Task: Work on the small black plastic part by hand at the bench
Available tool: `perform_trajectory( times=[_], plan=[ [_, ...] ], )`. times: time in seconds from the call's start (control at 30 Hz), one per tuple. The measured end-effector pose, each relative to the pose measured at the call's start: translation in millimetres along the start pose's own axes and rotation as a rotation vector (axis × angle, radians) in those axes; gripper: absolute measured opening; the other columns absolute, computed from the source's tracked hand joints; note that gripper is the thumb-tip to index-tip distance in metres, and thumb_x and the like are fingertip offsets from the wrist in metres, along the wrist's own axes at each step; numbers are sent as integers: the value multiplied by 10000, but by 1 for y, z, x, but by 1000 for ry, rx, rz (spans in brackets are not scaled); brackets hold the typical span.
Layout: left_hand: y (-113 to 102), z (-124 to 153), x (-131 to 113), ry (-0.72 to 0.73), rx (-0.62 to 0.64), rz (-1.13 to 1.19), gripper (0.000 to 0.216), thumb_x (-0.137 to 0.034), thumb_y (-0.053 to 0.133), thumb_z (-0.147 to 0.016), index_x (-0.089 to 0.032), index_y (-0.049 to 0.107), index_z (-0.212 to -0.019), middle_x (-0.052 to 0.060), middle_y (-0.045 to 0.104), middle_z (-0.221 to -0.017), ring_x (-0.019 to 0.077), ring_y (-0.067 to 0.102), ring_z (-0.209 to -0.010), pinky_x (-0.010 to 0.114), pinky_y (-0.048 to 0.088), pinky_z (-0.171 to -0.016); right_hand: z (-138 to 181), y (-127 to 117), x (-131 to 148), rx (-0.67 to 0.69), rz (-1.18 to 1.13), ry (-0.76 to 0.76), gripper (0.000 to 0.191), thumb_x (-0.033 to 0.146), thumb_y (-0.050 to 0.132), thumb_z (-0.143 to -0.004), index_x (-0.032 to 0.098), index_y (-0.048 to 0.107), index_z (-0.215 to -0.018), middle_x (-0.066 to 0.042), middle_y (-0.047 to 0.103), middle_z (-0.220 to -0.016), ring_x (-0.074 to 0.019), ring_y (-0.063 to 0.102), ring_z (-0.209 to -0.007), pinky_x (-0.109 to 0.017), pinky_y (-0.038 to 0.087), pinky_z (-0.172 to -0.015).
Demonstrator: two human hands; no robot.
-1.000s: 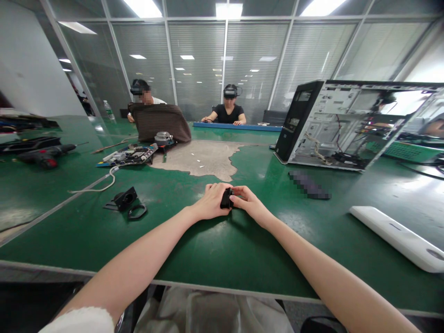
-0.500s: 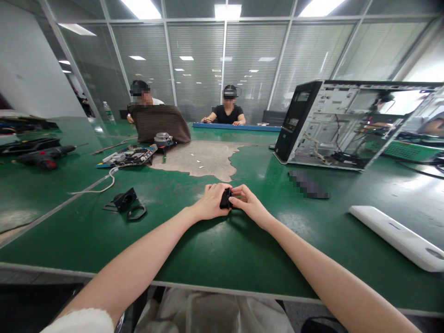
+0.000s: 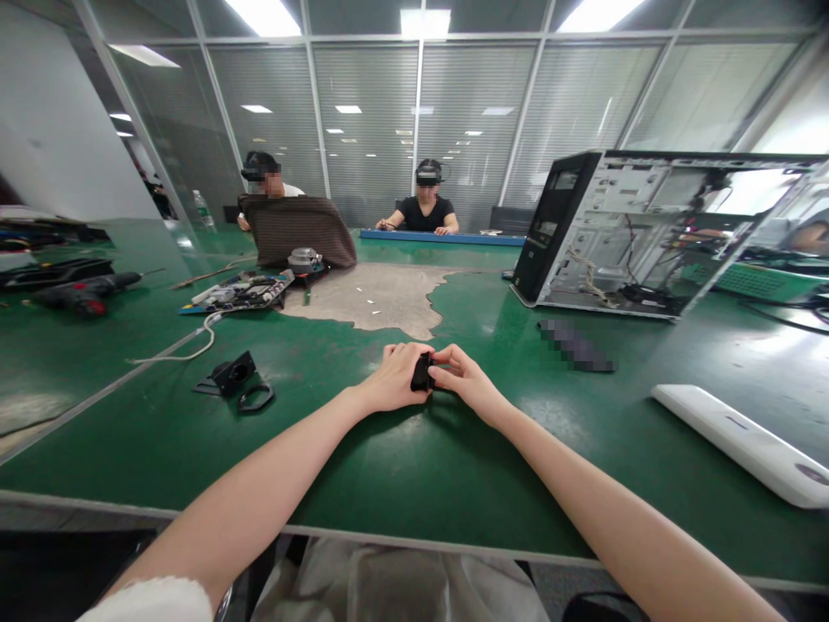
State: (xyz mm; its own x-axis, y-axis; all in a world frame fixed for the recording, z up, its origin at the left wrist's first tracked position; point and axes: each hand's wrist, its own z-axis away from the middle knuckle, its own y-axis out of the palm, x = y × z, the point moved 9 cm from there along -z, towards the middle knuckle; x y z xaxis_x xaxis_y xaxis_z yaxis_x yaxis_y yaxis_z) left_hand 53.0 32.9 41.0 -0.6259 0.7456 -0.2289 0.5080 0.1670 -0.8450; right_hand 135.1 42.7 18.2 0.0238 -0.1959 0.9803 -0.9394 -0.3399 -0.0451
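Observation:
A small black part (image 3: 421, 373), dark and blocky, sits between my two hands above the green table (image 3: 414, 484). My left hand (image 3: 396, 377) is closed around its left side, thumb and fingers wrapped on it. From the right, my right hand (image 3: 465, 380) pinches the part's right edge with thumb and fingertips. My fingers cover much of it, so its exact kind cannot be made out. To the left on the table lie a black bracket (image 3: 234, 373) with a round opening and a black ring (image 3: 256, 397) with an angular outline.
An open computer case (image 3: 560, 229) stands at the right, beyond a blurred dark object (image 3: 576, 345) and a long white device (image 3: 738, 441). Circuit boards (image 3: 243, 292), a drill (image 3: 87, 294) and a brown mesh panel (image 3: 298, 229) are at the left. Two people sit across the table.

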Motion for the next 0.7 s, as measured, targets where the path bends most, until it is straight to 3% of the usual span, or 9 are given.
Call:
perform_trajectory(
  times=[0.27, 0.5, 0.7],
  plan=[
    [0, 0, 1, -1, -8, 4, 571, -265, 597, -628, -216, 315, -1122, 55, 492, -1066, 241, 465, -972, 383, 291, -855, -4, -9, -14, -51, 44, 34, 340, 341, 645, -676, 217, 481, -946, -23, 544, -950, -148, 560, -818, -363, 446, -791],
    [1, 0, 2, -5, -6, 10, 565, -263, 591, -629, -217, 311, -1118, 52, 497, -1053, 241, 470, -965, 387, 289, -853, 1, -2, 0, 38, 13, 6, 358, 281, 721, -592, 214, 472, -841, -3, 576, -901, -157, 581, -831, -350, 457, -786],
    [2, 0, 3, -8, -7, 15, 570, -272, 598, -626, -218, 314, -1116, 54, 494, -1055, 242, 468, -971, 385, 291, -853, 0, -3, -3, -12, 3, -7, 269, 337, 649, -672, 216, 451, -808, 10, 562, -870, -134, 581, -789, -336, 461, -770]
  ],
)
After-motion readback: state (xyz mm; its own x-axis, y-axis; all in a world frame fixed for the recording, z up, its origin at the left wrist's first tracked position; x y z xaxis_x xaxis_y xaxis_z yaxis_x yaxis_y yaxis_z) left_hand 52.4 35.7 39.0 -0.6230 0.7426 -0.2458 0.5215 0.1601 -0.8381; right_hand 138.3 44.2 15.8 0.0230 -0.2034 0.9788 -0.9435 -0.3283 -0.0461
